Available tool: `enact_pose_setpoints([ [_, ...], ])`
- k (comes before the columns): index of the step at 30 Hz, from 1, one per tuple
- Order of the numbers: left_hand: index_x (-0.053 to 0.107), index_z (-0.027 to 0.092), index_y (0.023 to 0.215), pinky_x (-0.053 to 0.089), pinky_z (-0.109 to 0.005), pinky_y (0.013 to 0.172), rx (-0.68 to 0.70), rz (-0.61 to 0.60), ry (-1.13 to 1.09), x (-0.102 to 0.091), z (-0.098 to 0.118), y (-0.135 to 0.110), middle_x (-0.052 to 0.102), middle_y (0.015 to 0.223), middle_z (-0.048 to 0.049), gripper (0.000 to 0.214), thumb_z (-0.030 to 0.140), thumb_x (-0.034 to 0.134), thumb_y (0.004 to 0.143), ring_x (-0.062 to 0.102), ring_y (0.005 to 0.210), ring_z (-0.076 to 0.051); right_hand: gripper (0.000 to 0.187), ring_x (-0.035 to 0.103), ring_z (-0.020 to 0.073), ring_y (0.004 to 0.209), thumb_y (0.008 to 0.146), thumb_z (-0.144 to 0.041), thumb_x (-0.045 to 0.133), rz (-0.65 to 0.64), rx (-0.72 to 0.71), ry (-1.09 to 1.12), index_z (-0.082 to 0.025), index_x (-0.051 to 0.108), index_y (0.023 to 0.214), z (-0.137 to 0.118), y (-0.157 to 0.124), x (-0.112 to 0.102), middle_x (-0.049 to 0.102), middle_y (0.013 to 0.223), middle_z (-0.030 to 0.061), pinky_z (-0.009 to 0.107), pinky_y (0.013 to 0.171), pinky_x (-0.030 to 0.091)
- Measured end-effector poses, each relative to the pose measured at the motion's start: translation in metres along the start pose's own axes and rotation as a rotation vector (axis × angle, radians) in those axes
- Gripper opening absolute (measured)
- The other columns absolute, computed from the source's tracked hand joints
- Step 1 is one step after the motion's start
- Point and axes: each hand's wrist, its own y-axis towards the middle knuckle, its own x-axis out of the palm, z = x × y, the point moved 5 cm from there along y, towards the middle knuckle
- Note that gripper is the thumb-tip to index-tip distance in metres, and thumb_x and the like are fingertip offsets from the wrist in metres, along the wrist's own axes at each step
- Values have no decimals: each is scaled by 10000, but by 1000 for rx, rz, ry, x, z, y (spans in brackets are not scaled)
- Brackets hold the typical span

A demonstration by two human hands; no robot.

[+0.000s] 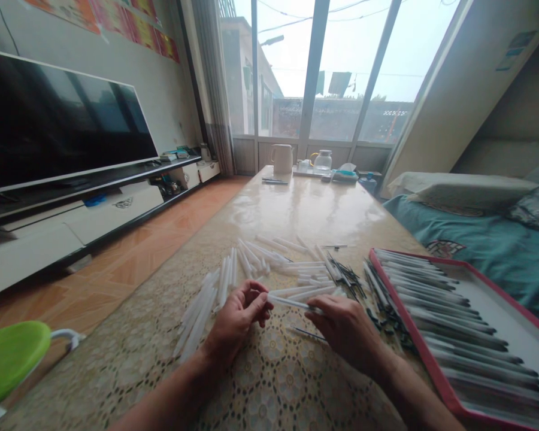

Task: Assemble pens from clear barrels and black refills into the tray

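Between my two hands runs a white pen barrel [290, 302], slightly tilted down to the right. My left hand [246, 306] pinches its left end with thumb and fingertips. The fingers of my right hand [341, 323] are closed round its other end, which they partly hide. Just under the barrel, a thin dark pen refill [309, 333] lies on the patterned tabletop. Loose white barrels [227, 275] spread in bunches beyond and to the left of my hands. Dark refills [348, 276] lie in a pile behind my right hand, and small black pen caps [388, 320] sit to its right.
A red-rimmed box [417, 353] at the right holds a row of pens [458, 335] with dark ends. At the table's far end stand a pale jug [282, 159], a glass pitcher [323, 161] and a tissue pack [344, 173]. A green stool [13, 359] is at the lower left.
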Motion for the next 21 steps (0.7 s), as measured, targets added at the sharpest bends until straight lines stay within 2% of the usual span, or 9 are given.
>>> enact_pose_setpoints([
  [3,510,181,796,388,-212,459,-1,-64,32,3,-2,0,617,613,15,237,346,661,716,536,514,-105,194,572,139,657,887,-300,448,-42,-80,-150,-221,623,855,-6,0,1,645,728,24,230,601,361],
  [7,565,154,798,409,-223,485,9,-101,60,5,-4,0,637,625,-10,242,339,684,696,544,532,-112,199,549,125,615,905,-273,414,-32,-135,-206,-220,600,857,-16,-1,0,629,695,17,217,549,319],
  [11,597,143,786,418,-227,497,15,-105,67,4,-4,0,640,608,-15,225,319,697,687,544,528,-111,232,542,119,576,910,-270,396,-52,-95,-227,-209,570,770,-18,-1,4,616,657,9,218,516,286],
  [16,603,141,798,421,-227,489,91,-103,61,5,-3,-1,641,602,-16,198,297,685,705,546,522,-111,276,531,116,551,907,-317,396,-110,64,-10,-204,574,728,-8,0,12,598,614,-13,213,529,314],
  [21,593,140,800,430,-234,481,134,-127,77,12,-1,-4,639,615,-23,191,292,674,719,559,530,-120,336,499,112,558,894,-366,398,-211,122,307,-188,604,697,-2,1,12,563,588,-25,205,532,351],
])
